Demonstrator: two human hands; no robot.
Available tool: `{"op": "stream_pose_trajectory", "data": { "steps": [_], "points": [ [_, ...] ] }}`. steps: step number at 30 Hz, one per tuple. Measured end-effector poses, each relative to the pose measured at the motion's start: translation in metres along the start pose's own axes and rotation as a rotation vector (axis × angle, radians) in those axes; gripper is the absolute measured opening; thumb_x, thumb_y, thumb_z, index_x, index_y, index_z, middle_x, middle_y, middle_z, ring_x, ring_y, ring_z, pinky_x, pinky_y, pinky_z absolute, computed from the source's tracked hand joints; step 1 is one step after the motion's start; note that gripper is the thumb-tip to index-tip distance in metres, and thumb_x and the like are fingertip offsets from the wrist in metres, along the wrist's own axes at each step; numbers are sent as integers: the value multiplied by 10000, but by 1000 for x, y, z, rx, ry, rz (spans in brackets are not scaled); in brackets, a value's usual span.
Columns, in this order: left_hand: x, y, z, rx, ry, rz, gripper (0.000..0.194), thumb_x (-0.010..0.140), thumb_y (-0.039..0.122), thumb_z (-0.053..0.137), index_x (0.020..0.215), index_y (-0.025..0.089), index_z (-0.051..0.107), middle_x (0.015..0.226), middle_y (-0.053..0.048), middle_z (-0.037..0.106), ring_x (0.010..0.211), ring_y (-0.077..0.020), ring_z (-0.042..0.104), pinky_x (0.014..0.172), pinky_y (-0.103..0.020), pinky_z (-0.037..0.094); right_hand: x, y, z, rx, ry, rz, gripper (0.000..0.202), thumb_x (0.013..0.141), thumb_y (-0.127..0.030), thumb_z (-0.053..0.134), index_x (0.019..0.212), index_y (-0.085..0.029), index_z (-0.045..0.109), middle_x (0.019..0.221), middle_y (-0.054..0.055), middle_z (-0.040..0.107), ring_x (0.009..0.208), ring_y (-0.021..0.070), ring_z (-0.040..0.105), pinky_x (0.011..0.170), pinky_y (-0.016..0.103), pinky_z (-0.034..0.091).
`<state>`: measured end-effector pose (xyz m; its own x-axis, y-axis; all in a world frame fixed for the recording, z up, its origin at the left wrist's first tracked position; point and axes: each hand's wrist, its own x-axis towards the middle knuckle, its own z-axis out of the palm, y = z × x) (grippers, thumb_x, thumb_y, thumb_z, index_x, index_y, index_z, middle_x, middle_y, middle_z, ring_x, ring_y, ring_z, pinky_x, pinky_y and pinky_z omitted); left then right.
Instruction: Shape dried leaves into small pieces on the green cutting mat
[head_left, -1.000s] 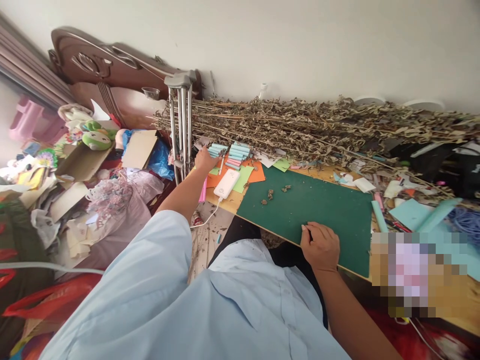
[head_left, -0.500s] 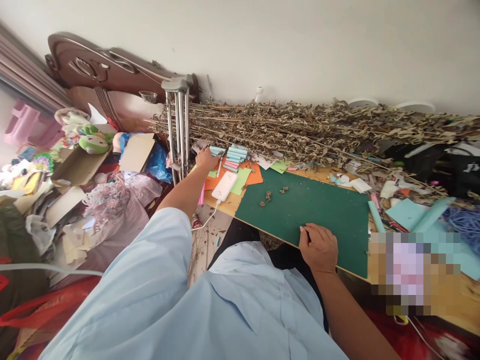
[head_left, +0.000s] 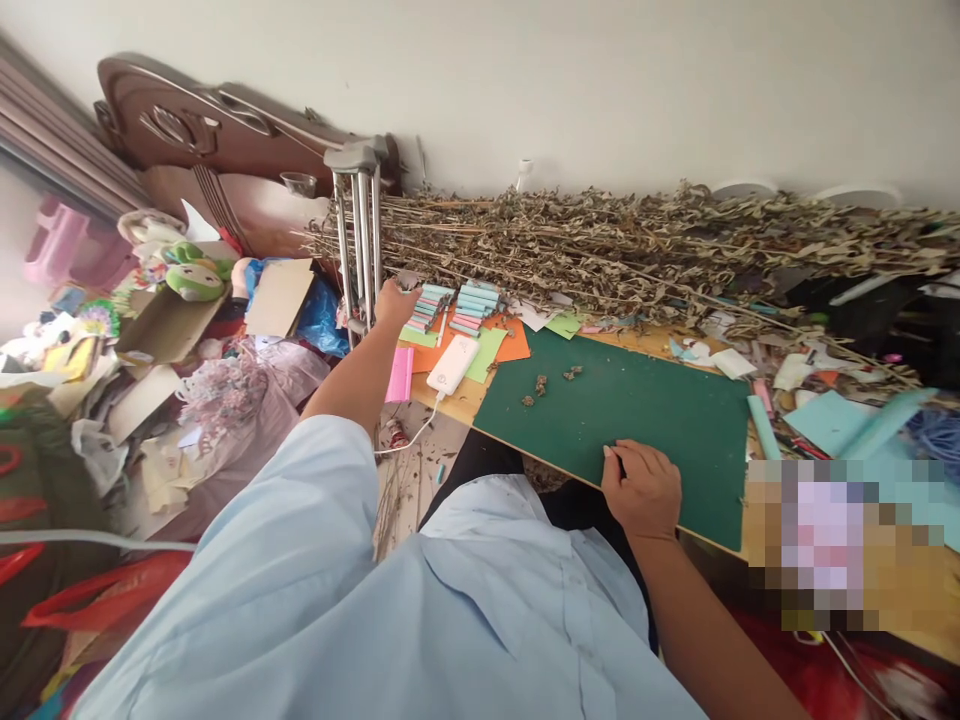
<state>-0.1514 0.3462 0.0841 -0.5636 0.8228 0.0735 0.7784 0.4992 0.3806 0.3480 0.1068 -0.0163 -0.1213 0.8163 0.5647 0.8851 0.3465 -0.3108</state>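
Observation:
My left hand (head_left: 391, 304) reaches out beside the left pile of small paper rolls (head_left: 429, 308), blue with some pink ones. Its fingers are largely hidden, so I cannot make out whether they hold anything. A second pile of blue and pink rolls (head_left: 475, 304) lies just to the right. My right hand (head_left: 642, 486) rests on the near edge of a green cutting mat (head_left: 637, 400), thumb apart from the loosely bent fingers, with nothing visible in it. Small dried leaf clumps (head_left: 541, 384) lie on the mat.
A white power bank (head_left: 453, 365) with a cable lies on orange and green paper, beside a pink strip (head_left: 400, 375). Metal crutches (head_left: 361, 230) stand at the left. Dried plant stalks (head_left: 570, 240) stretch along the wall. Blue paper (head_left: 829, 422) lies at the right.
My left hand has drawn back to the left, away from the rolls, uncovering more of the left pile and the pink strip. My right hand stays on the mat's edge.

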Motion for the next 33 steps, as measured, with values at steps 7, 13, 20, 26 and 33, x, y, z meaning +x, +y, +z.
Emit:
{"op": "stream_pose_trajectory", "data": {
  "steps": [7,13,20,26,33],
  "points": [
    [-34,-1,13,160,-60,69,710,860,652,655,1389,195,530,1320,-204,691,1283,-378,627,1061,-451,473,1,-1,-1,-18,18,-22,116,966,-238,619,882,-192,686,1023,97,783,960,247,680,834,368,436],
    [-39,1,17,167,-56,91,791,829,759,629,1374,193,534,1344,-215,678,1301,-381,613,1076,-446,468,1,-1,-1,-22,18,-8,132,976,-246,609,887,-191,689,1023,100,782,970,251,685,834,373,439],
    [-16,0,25,112,-80,139,779,869,683,655,1457,192,516,1466,-179,612,1385,-343,553,1119,-410,445,1,-1,0,-33,22,-14,134,977,-253,613,885,-192,689,1019,95,786,960,253,692,836,374,456],
    [5,5,32,148,-172,314,708,913,639,628,1497,245,554,1648,-123,433,1506,-326,422,1211,-408,359,1,0,0,-49,28,-25,133,979,-252,617,881,-193,685,1011,88,786,955,243,690,834,363,450],
    [6,6,34,232,-199,377,741,928,696,504,1480,209,589,1579,-161,499,1391,-368,538,1175,-450,406,2,0,0,-78,52,-61,84,960,-228,664,881,-199,673,1001,62,783,953,227,686,829,344,450]
  ]
}}
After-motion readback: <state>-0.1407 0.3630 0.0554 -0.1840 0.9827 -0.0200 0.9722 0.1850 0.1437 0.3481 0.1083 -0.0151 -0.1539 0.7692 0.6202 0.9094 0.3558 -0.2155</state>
